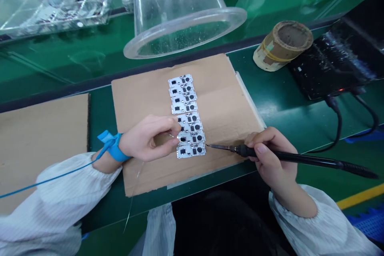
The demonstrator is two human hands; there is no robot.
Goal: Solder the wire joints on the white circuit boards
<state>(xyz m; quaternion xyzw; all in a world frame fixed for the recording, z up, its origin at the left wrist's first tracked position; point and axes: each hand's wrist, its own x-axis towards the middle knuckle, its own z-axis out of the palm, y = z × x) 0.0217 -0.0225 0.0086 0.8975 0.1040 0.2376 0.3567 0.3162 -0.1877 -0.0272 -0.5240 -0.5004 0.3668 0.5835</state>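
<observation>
Light is diffuse; pale glare marks the green tabletop point(279, 106); edges look soft.

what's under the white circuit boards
A brown cardboard sheet, lying on the green table. The white circuit boards hide the cardboard directly beneath them, so anything there can't be seen.

White circuit boards point(189, 119) in a column, soldering iron point(312, 160) alongside
</observation>
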